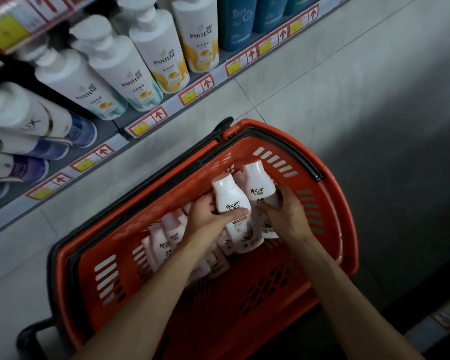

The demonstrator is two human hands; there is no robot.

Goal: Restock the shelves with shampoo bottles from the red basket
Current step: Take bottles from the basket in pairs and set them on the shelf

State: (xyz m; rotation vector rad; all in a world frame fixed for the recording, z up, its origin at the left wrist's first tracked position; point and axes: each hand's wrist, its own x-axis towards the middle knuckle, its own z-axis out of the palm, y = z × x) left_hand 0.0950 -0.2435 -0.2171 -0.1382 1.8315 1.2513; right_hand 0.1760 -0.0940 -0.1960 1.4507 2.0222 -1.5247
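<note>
Shelf: To your left and ahead runs the bottom shelf, its front edge lined with red-and-yellow price tags. White Pantene pump bottles stand packed along it, with Lux bottles further left and blue bottles at the far end.
Floor: Pale floor tiles lie between the shelf edge and the basket.
Basket: The red basket sits on the floor directly below you, near the shelf. Its black handle lies down along the far rim, between your hands and the shelf.
Spare stock: More small white-and-pink bottles lie heaped in the basket, partly hidden under your left forearm.
Left hand: Your left hand reaches in over the basket and grips the left bottle, thumb laid across its label and fingers wrapped behind.
Right hand: Your right hand, close beside the left, has its fingers curled over the lower body of the right bottle.
Bottle position: Both bottles are raised above the heap, side by side and almost touching, inside the basket's outline.
Bottle heading: Their white caps point away from you toward the far rim and the shelf. The long axes run roughly parallel, leaning slightly left, and the Racten labels face up at you.
</note>
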